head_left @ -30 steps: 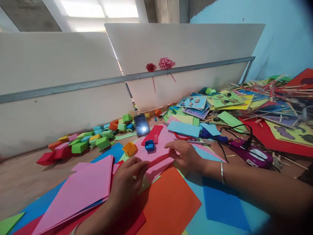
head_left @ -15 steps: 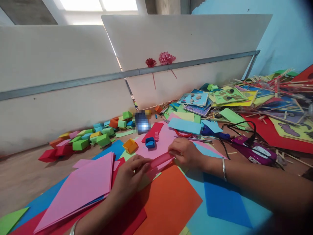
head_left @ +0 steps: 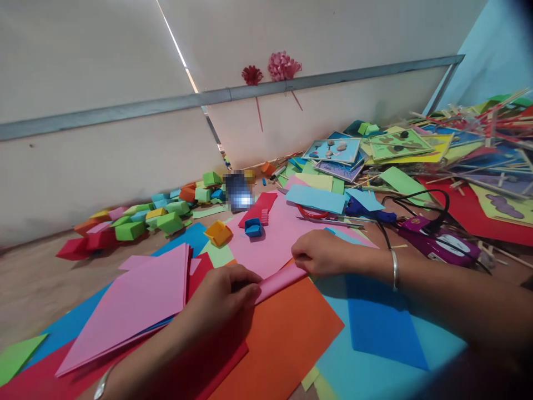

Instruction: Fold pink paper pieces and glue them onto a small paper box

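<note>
A pink paper sheet lies on the table with its near edge rolled up into a narrow fold. My left hand pinches the left end of that fold, fingers closed. My right hand grips the right end, fingers curled over it. Under the fold lies an orange sheet. A stack of pink sheets rests just left of my left hand. A small blue paper box and a yellow-orange paper box sit on or beside the pink sheet, beyond my hands.
Several folded paper boxes are heaped along the white wall panels at the left. A purple glue gun with a black cord lies at the right, beside piled craft cards, sticks and red scissors. Two paper flowers hang on the rail.
Both hands drew nearer to me while rolling the pink sheet's near edge tighter. The view tilted down, so the wall panels sit higher in the frame.
</note>
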Demonstrator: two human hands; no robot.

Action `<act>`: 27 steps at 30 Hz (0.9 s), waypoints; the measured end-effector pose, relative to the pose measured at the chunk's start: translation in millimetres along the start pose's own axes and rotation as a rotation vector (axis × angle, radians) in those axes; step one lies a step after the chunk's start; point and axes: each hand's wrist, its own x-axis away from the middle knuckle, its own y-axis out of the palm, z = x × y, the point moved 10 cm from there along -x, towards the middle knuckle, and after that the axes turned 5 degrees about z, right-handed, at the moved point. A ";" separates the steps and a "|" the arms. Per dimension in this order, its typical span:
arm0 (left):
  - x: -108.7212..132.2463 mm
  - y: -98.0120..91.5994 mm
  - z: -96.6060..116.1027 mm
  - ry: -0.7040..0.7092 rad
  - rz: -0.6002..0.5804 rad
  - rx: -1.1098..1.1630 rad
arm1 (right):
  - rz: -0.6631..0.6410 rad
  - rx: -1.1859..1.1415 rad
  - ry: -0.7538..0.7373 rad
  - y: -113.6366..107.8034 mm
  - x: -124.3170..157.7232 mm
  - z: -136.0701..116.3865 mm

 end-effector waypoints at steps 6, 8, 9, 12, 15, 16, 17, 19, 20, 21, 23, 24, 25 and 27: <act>7.7 8.3 1.7 -0.081 -0.086 0.082 | -0.037 0.131 -0.029 1.2 3.9 -7.3; 11.5 16.8 1.8 -0.099 -0.167 0.120 | -0.070 0.116 -0.027 1.9 4.9 -6.7; 13.4 21.1 1.9 -0.103 -0.203 0.133 | -0.090 0.099 -0.028 2.5 5.4 -6.6; 15.0 24.1 4.2 -0.062 -0.200 0.077 | -0.142 0.063 -0.035 4.8 6.7 -6.4; 13.8 16.5 10.6 0.041 -0.079 -0.093 | -0.163 0.093 -0.035 7.7 6.7 -6.3; 14.0 15.5 12.8 0.073 -0.055 -0.144 | -0.160 0.108 -0.039 8.2 6.5 -6.9; 14.4 15.0 14.5 0.098 -0.039 -0.184 | -0.155 0.123 -0.045 8.7 6.2 -7.7; 15.3 14.3 17.2 0.135 -0.020 -0.231 | -0.148 0.142 -0.056 9.7 5.9 -9.1; 15.8 13.9 18.5 0.150 -0.015 -0.241 | -0.147 0.144 -0.058 10.3 5.8 -9.3; 16.3 13.2 19.8 0.164 -0.009 -0.246 | -0.148 0.140 -0.061 11.1 5.9 -9.4; 17.3 13.2 21.7 0.187 -0.012 -0.254 | -0.145 0.128 -0.068 12.3 5.8 -9.3; 17.7 13.5 21.9 0.195 -0.015 -0.262 | -0.139 0.125 -0.073 12.7 5.6 -9.1; 17.9 13.8 21.3 0.197 -0.018 -0.270 | -0.135 0.127 -0.075 13.1 5.4 -8.8; 18.1 15.1 19.3 0.199 -0.028 -0.276 | -0.135 0.138 -0.072 14.2 5.2 -7.7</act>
